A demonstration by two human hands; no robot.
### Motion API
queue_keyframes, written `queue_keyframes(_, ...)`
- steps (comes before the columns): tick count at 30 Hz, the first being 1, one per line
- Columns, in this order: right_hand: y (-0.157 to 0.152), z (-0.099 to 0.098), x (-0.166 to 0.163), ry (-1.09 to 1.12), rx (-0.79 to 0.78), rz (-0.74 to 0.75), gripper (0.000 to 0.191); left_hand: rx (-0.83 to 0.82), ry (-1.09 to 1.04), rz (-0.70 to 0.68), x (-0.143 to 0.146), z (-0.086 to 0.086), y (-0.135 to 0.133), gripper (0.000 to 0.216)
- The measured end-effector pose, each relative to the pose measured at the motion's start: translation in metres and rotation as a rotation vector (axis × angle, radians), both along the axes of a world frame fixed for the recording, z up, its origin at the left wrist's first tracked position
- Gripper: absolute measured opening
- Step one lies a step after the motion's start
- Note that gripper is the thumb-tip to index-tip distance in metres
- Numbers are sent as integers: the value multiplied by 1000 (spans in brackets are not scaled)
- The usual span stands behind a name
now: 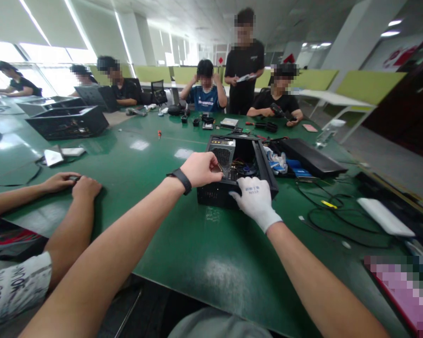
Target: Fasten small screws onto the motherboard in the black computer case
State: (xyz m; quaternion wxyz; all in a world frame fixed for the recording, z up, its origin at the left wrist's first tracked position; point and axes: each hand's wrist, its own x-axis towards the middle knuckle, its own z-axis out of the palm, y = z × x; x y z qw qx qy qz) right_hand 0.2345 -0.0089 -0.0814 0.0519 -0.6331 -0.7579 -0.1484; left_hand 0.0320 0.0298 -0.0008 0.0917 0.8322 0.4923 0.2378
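Note:
An open black computer case (237,170) lies on its side on the green table (183,234), its inside facing up. My left hand (199,169), bare with a black wristband, hovers over the case's near left edge, fingers pinched on a small thin part I cannot make out. My right hand (254,197), in a white glove, rests on the near rim of the case with fingers reaching inside. Wires and a fan show inside the case.
A removed black side panel (312,157) lies right of the case, with black cables (324,220) and a white flat object (384,216). A neighbour's folded arms (70,188) rest at left. Other black cases (66,122) and several seated people occupy the far side.

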Motion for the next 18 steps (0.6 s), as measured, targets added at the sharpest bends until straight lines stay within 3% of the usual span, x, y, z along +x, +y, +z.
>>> queue_keyframes(7,-92,0,1,9,-14,51,33,-56,447,-48,42,-32,37,28)
queue_keyframes(13,-147,2,4,77,-54,90,24,-238,718,-147,67,-49,26,44)
queue_keyframes(18,-166,1,4,132,-66,84,20,-353,845,-133,74,-65,23,57)
